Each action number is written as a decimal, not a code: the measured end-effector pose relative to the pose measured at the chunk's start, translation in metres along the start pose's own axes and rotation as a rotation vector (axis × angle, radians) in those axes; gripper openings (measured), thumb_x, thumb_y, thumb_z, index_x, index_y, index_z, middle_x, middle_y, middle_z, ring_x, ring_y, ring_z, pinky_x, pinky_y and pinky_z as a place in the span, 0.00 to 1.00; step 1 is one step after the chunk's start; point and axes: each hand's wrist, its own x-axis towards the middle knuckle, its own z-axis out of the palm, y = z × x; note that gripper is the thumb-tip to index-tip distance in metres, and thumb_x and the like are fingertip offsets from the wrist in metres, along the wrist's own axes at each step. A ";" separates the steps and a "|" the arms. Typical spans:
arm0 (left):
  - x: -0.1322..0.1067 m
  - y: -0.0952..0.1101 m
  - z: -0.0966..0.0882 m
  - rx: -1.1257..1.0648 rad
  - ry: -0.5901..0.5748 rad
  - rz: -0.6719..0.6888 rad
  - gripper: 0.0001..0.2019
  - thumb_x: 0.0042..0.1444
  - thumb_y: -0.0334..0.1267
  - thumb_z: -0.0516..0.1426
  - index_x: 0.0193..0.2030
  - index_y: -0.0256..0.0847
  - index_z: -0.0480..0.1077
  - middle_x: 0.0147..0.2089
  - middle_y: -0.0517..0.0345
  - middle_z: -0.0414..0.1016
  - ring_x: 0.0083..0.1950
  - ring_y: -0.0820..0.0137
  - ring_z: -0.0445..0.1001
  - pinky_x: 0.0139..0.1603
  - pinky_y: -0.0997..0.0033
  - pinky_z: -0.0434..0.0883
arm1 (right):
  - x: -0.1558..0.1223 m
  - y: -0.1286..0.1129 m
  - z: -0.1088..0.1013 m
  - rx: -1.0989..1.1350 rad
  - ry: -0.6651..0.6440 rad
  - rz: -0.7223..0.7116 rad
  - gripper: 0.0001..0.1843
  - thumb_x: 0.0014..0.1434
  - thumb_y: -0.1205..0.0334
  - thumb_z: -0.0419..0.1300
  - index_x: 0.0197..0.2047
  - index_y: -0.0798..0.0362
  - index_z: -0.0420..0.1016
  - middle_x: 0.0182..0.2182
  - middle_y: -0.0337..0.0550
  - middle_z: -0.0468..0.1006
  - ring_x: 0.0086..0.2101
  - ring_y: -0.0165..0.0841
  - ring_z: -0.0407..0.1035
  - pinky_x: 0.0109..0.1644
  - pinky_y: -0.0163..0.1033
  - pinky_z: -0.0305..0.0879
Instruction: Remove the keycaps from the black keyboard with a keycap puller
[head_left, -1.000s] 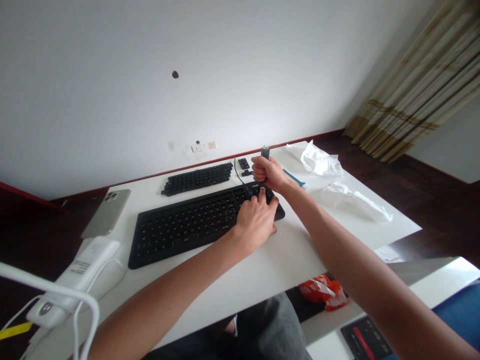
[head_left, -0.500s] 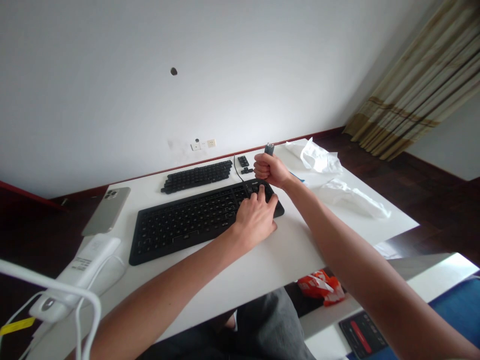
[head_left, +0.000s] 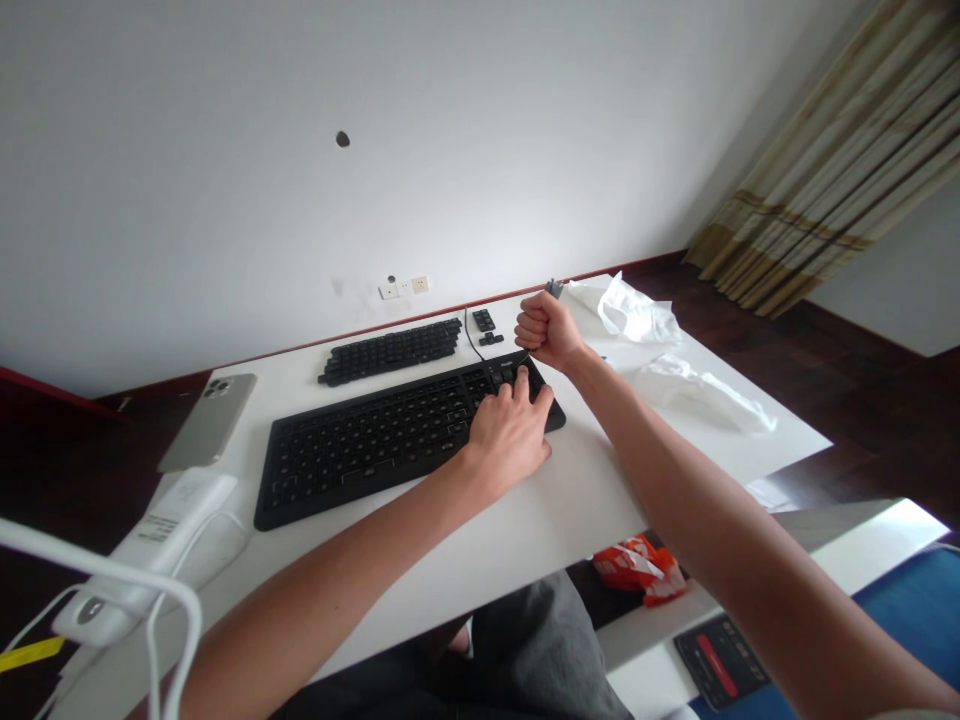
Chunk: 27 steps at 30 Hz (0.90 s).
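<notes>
A black keyboard [head_left: 360,445] lies slantwise on the white table, most of its keys stripped of their caps. My left hand [head_left: 510,425] rests over its number pad at the right end, fingers spread and fingertips down on it. Just behind, my right hand [head_left: 551,330] is closed in a fist around a grey keycap puller [head_left: 554,288]. Its top pokes out above the fist, and a thin wire end seems to show below, close to the keyboard's back right corner. Loose black keycaps [head_left: 394,350] stand in rows behind the keyboard, with smaller groups of keycaps [head_left: 484,320] farther right.
A phone [head_left: 210,425] and a white power strip [head_left: 150,550] with cables lie at the left. Crumpled white wrapping [head_left: 630,310] covers part of the table's right side. Below the front edge, an open drawer holds an orange-red packet [head_left: 641,570].
My right fist has shifted slightly right and tilted, so the keycap puller's top now leans to the right. My left hand stays on the number pad.
</notes>
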 end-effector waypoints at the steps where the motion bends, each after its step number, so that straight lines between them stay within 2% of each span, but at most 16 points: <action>1: 0.000 0.000 0.000 0.001 -0.001 0.001 0.27 0.62 0.41 0.61 0.66 0.38 0.63 0.77 0.30 0.55 0.59 0.50 0.76 0.51 0.56 0.79 | 0.000 0.000 0.000 0.014 0.006 -0.008 0.27 0.57 0.63 0.59 0.23 0.48 0.39 0.17 0.28 0.41 0.18 0.24 0.34 0.18 0.31 0.39; 6: 0.000 0.000 0.000 -0.001 -0.012 -0.007 0.29 0.61 0.41 0.61 0.67 0.38 0.63 0.77 0.30 0.55 0.59 0.50 0.76 0.52 0.56 0.79 | 0.002 0.001 0.007 0.019 0.061 -0.045 0.25 0.55 0.65 0.61 0.24 0.48 0.43 0.18 0.28 0.44 0.19 0.24 0.38 0.19 0.30 0.43; 10: 0.000 0.002 0.002 0.007 0.005 -0.021 0.29 0.61 0.40 0.61 0.68 0.39 0.63 0.77 0.31 0.55 0.59 0.51 0.76 0.52 0.56 0.78 | 0.004 -0.001 0.009 0.039 0.183 -0.116 0.26 0.56 0.62 0.64 0.25 0.48 0.44 0.19 0.28 0.46 0.19 0.25 0.41 0.19 0.31 0.47; 17: -0.001 0.001 0.000 0.012 0.015 -0.032 0.27 0.60 0.40 0.62 0.66 0.39 0.65 0.77 0.31 0.55 0.57 0.50 0.78 0.51 0.55 0.79 | 0.009 -0.006 -0.003 0.004 0.415 -0.228 0.29 0.58 0.56 0.67 0.27 0.47 0.45 0.19 0.27 0.45 0.18 0.25 0.40 0.17 0.33 0.44; 22: 0.004 -0.006 -0.002 -0.003 -0.008 0.046 0.29 0.59 0.41 0.62 0.68 0.44 0.64 0.79 0.41 0.52 0.53 0.56 0.80 0.48 0.58 0.79 | 0.007 -0.007 -0.002 0.001 0.442 -0.228 0.29 0.57 0.56 0.69 0.27 0.47 0.46 0.18 0.26 0.46 0.18 0.24 0.41 0.17 0.33 0.44; 27: 0.014 -0.014 -0.003 -0.059 -0.054 0.035 0.39 0.58 0.49 0.63 0.75 0.49 0.57 0.81 0.40 0.48 0.50 0.54 0.82 0.46 0.56 0.80 | 0.007 -0.007 0.000 -0.009 0.495 -0.217 0.28 0.56 0.57 0.69 0.27 0.47 0.47 0.18 0.26 0.47 0.17 0.24 0.42 0.16 0.32 0.45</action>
